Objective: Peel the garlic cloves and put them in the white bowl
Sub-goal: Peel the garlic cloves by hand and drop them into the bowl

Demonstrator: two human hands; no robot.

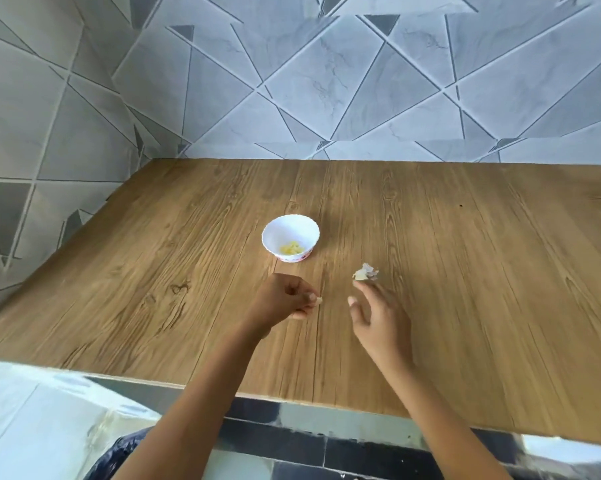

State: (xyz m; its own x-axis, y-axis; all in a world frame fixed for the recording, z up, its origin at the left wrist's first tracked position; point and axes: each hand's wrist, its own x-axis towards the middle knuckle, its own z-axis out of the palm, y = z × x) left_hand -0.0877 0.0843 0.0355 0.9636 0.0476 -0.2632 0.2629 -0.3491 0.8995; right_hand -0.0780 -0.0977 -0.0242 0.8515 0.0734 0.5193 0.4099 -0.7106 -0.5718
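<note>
The left hand (285, 301) is pinching a small pale garlic piece (319, 300) between its curled fingertips. Just right of that pinch, the right hand (378, 318) is spreading its fingers, the tips close to a heap of garlic skins (365, 273). Beyond the pinch, the white bowl (277, 233) is holding peeled cloves (292, 249) on the wooden table (465, 271).

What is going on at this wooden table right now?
A person is peeling garlic. The left hand pinches a small pale garlic piece near the white scalloped bowl, which holds yellowish peeled cloves. The open right hand reaches toward a little pile of papery garlic bits on the brown wooden table.
</note>
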